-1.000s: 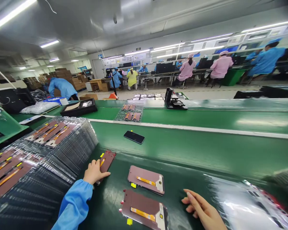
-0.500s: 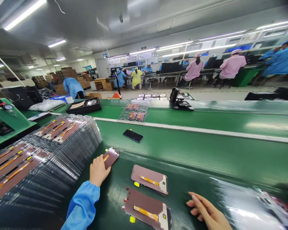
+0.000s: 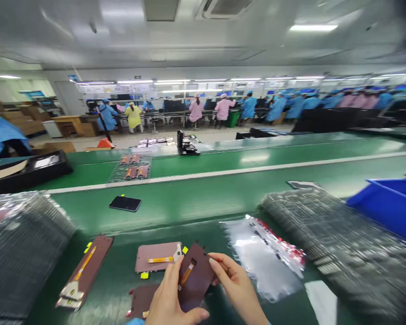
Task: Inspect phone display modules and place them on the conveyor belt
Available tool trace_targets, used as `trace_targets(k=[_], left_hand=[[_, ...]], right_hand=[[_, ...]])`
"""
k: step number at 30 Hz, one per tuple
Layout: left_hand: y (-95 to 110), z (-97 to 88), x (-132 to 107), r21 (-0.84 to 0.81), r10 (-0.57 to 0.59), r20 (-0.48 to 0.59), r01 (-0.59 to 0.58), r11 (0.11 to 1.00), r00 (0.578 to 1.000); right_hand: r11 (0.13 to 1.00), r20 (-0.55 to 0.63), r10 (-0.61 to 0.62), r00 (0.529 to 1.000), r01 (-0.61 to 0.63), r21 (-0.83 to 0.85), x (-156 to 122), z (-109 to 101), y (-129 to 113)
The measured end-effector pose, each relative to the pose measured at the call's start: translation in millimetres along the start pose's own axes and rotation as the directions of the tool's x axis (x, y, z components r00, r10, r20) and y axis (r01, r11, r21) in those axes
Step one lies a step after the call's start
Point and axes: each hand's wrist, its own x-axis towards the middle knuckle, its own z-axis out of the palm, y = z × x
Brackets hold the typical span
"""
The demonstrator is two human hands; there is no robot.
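Note:
A brown-backed phone screen panel (image 3: 198,280) with an orange flex cable is held up, tilted, between both hands. My left hand (image 3: 169,293) grips it along its left side, thumb apart near its lower end. My right hand (image 3: 235,284) pinches its upper right edge between thumb and fingers. Behind my left hand lies another screen panel (image 3: 155,251) with a yellow tab. A darker screen panel (image 3: 142,300) is partly covered by my left hand. Further left, brown screen panels (image 3: 91,266) lie overlapped at a slant.
Clear plastic trays (image 3: 23,253) are stacked at left, and more trays (image 3: 352,243) at right beside a blue bin (image 3: 389,203). Clear film sheets with red tabs (image 3: 260,257) lie right of my hands. A black phone (image 3: 125,203) rests on the green bench (image 3: 196,198). Co-workers sit beyond.
The view has swung right. My left hand has left the panels at the left and come beside my right hand. A screen panel is now between both hands; my right hand was empty before.

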Motion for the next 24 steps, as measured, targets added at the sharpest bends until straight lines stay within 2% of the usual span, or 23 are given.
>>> trace_targets(k=[3,5,7,9,10,11,12,14,15,16,17,18,19,21,23,24], left_hand=[[4,8.8,10,-0.301,0.036,0.141,0.008,0.954,0.989],[8,8.9,15,-0.525,0.053,0.279,0.106,0.844,0.959],[11,10.5,18,-0.662,0.06,0.381,0.227,0.714,0.923],[10,15.7,18,-0.728,0.067,0.389,0.262,0.634,0.919],[9,19.1,18,-0.748,0.068,0.36,0.244,0.617,0.93],[8,22.6,18,-0.76,0.065,0.319,0.215,0.613,0.946],[6,25.7,18,-0.765,0.058,0.277,0.183,0.617,0.959],[4,29.4,20,-0.755,0.036,0.209,0.138,0.641,0.977],[4,29.8,21,-0.74,0.021,0.179,0.121,0.662,0.984],[4,29.2,22,-0.717,0.005,0.146,0.102,0.69,0.989],[4,28.0,24,-0.688,-0.009,0.109,0.082,0.721,0.994],[5,26.5,25,-0.659,-0.016,0.084,0.067,0.749,0.996],[7,25.1,26,-0.636,-0.016,0.078,0.062,0.769,0.997],[10,24.1,25,-0.622,0.007,0.134,0.079,0.779,0.991],[12,26.4,22,-0.63,0.032,0.22,0.117,0.768,0.975],[11,28.6,19,-0.631,0.031,0.248,0.138,0.763,0.968]], right_hand=[[0.989,-0.074,-0.077,0.994,0.067,-0.13,-4,-5,-6],[0.984,-0.07,-0.088,0.994,0.075,-0.163,-5,-7,-5],[0.978,-0.087,-0.102,0.991,0.084,-0.191,-5,-8,-2],[0.966,-0.121,-0.148,0.981,0.118,-0.231,-5,-7,1],[0.939,-0.147,-0.225,0.963,0.174,-0.296,-6,-6,2],[0.882,-0.168,-0.343,0.924,0.255,-0.397,-7,-4,2],[0.779,-0.159,-0.489,0.858,0.347,-0.522,-9,-1,1],[0.482,-0.03,-0.738,0.674,0.495,-0.723,-15,6,-4],[0.36,0.06,-0.794,0.605,0.548,-0.755,-19,10,-8],[0.302,0.138,-0.808,0.573,0.603,-0.738,-24,14,-14],[0.29,0.197,-0.802,0.563,0.657,-0.696,-28,17,-19],[0.314,0.232,-0.787,0.572,0.694,-0.648,-32,19,-24],[0.367,0.233,-0.766,0.599,0.705,-0.607,-34,19,-29],[0.526,0.15,-0.693,0.705,0.637,-0.563,-35,16,-34],[0.694,0.031,-0.56,0.828,0.49,-0.528,-29,10,-33],[0.755,-0.01,-0.489,0.872,0.418,-0.504,-25,7,-31]])
